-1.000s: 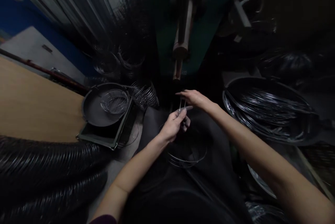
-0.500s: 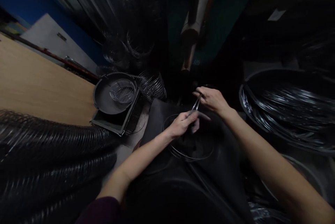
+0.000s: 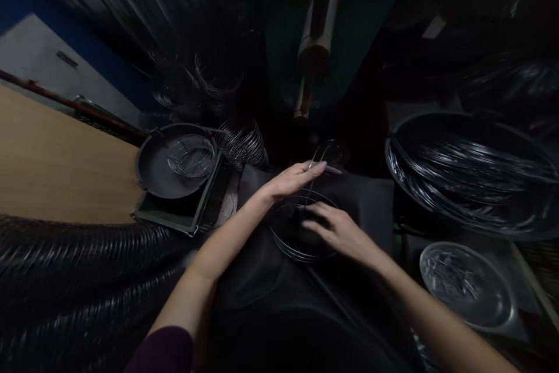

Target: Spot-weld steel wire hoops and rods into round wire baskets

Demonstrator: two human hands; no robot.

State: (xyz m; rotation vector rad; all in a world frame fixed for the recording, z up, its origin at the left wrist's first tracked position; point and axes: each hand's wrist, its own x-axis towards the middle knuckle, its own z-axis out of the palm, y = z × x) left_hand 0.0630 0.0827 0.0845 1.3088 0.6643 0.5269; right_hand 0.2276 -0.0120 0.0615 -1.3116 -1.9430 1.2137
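My left hand (image 3: 293, 180) is above my lap, its thumb pressed toward its outstretched fingers around a thin bent metal wire (image 3: 311, 159). The wire loops up past the fingertips, and part of it runs down below the hand. Lower and to the right, my right hand (image 3: 338, 232) has its fingers apart and nothing visible in them; it is slightly blurred. Beneath both hands, several thin round wire hoops (image 3: 293, 254) lie on the dark apron (image 3: 266, 280) over my lap. The hands hide part of the hoops.
At left a round dark pan (image 3: 152, 157) holding wire rings sits on a crate (image 3: 174, 219), beside a wire coil (image 3: 244, 146). At right are a large tub (image 3: 391, 166) of shiny wires and a bowl (image 3: 493, 303) of small metal pieces. A machine cylinder (image 3: 315, 50) hangs ahead.
My right hand has left the upper end of the metal piece and come down toward my lap, fingers opening. My left hand has risen slightly. The view has shifted, bringing the bowl into sight.
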